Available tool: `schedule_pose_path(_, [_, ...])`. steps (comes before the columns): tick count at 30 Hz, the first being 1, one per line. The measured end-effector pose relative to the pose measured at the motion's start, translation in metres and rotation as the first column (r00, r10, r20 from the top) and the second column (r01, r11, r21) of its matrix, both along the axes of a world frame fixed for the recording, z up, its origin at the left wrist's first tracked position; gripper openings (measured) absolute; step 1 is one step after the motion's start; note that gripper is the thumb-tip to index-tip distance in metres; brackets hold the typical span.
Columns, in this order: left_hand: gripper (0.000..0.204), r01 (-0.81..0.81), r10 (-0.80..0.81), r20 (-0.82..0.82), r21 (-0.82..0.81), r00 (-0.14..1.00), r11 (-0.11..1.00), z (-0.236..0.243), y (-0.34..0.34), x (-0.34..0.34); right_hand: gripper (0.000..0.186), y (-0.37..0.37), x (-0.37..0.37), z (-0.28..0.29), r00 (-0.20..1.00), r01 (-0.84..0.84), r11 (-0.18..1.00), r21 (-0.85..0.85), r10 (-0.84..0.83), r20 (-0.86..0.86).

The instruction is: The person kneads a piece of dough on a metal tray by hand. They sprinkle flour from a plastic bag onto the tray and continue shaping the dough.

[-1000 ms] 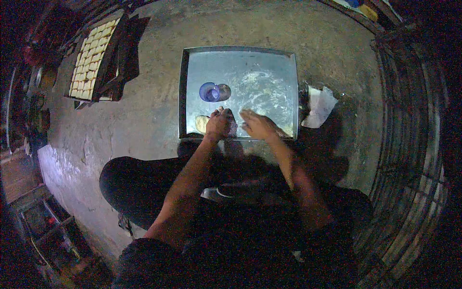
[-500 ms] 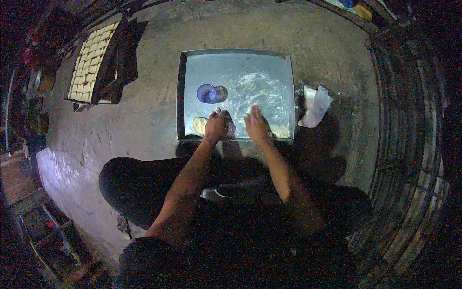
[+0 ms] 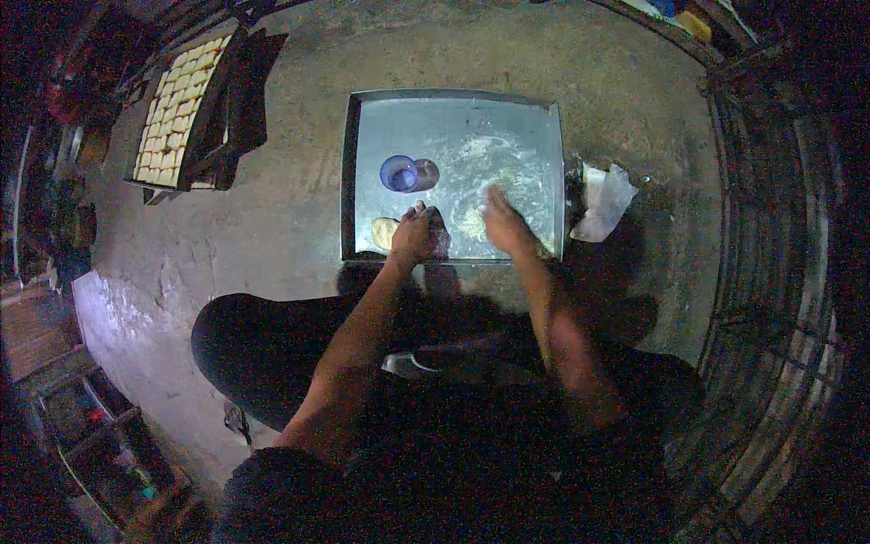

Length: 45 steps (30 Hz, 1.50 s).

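Rough grey floor under dim light, with one shallow metal tray set on it. Pale powder was smeared mostly over that tray's right half. Right hand was low at the powder's near side, blurred, fingers stretched out and roughly together, nothing seen in them; contact with the metal could not be told. Left hand was by the tray's near edge, fingers curled in; whether they gripped anything could not be told. Judgement on doing it well: a flat, relaxed palm and light, even strokes looked best, with the powder kept inside the rim, strokes kept clear of the blue cup, and the left hand steady. Counts: two hands; one cup, left of the powder; one rounded pale lump in the near left corner, just beside the left hand; one crumpled white sheet or bag just right of the metal tray; one dark tray at upper left bearing rows of pale blocks, dozens probably, too small for a sure count.
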<state>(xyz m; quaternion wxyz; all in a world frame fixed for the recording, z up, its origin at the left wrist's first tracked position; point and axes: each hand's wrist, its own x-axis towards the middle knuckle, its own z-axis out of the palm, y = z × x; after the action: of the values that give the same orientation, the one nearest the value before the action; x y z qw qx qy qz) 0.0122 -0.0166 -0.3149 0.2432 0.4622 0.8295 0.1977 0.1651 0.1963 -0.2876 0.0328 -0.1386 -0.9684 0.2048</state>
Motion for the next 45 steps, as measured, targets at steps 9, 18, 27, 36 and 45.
schedule_pose_path(9, [0.051,0.064,-0.072,-0.058,-0.122,0.996,0.990,0.011,0.006,0.004,0.050,-0.019,0.027,0.021,0.956,-0.274,0.949,-0.154,0.286,0.064])
schedule_pose_path(18, [0.051,-0.022,0.028,0.120,-0.048,0.992,0.999,0.028,0.001,0.006,0.047,-0.032,0.023,0.024,0.981,-0.159,0.985,-0.074,0.166,0.101])
schedule_pose_path(27, [0.048,-0.110,0.111,-0.028,0.043,0.993,0.993,0.031,-0.004,0.015,0.031,0.015,0.023,0.034,0.967,0.026,0.989,-0.146,0.012,0.255])
schedule_pose_path(36, [0.047,-0.013,0.014,0.002,-0.180,1.000,0.984,0.011,0.003,0.005,0.065,-0.047,0.028,0.084,0.879,-0.234,0.967,0.098,0.167,0.447])
schedule_pose_path(45, [0.053,-0.078,0.079,0.007,-0.078,0.997,0.994,0.030,0.012,0.015,0.058,0.015,0.037,0.053,0.973,0.197,0.980,-0.029,-0.192,0.125])
